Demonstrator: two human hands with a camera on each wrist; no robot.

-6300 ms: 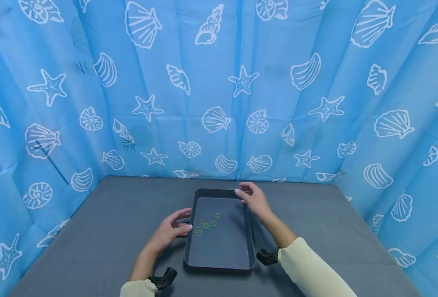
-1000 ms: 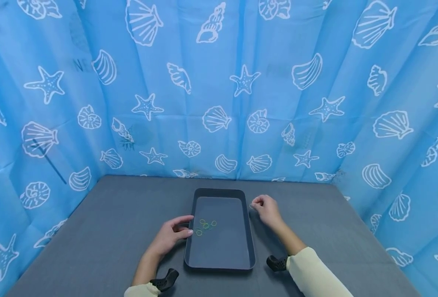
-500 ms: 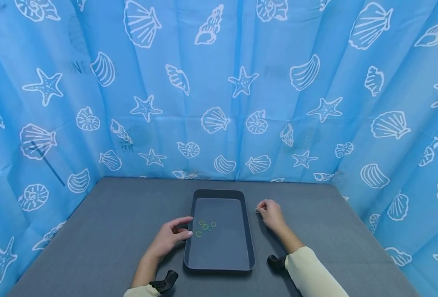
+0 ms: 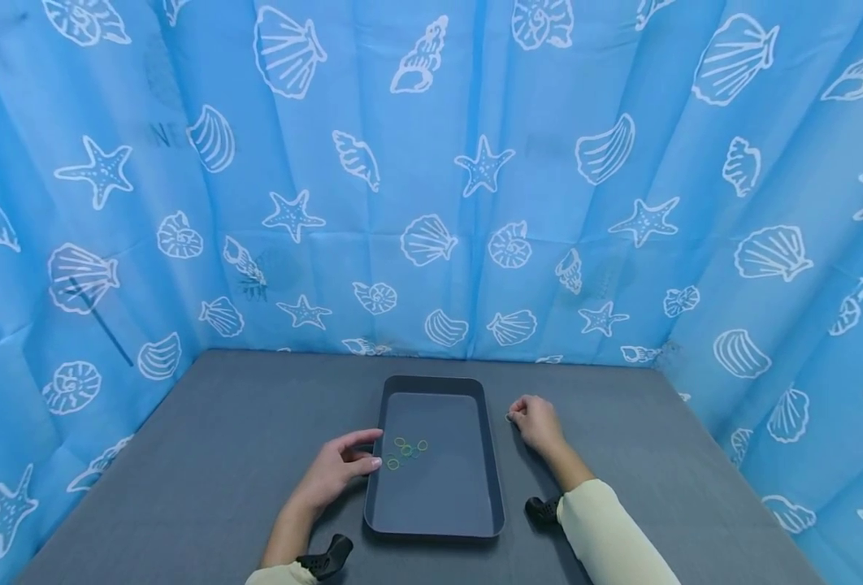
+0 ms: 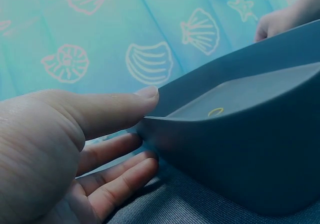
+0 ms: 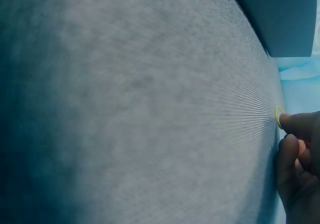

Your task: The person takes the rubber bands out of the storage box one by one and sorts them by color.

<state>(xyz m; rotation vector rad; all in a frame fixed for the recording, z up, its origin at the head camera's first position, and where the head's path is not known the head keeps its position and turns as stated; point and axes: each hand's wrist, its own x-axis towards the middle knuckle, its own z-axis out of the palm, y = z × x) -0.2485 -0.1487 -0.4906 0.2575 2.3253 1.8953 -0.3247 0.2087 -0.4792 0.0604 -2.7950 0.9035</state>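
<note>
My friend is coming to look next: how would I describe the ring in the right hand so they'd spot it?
On the grey table, find the dark tray, then the right hand beyond its right side. The fingers there pinch a thin yellow ring. The other rings lie inside the tray; this one is held outside.

Right hand (image 4: 537,424) shifted from far corner of tray (image 4: 435,500) to beside it, now pinching yellow ring (image 6: 276,116); one fewer inside.
</note>
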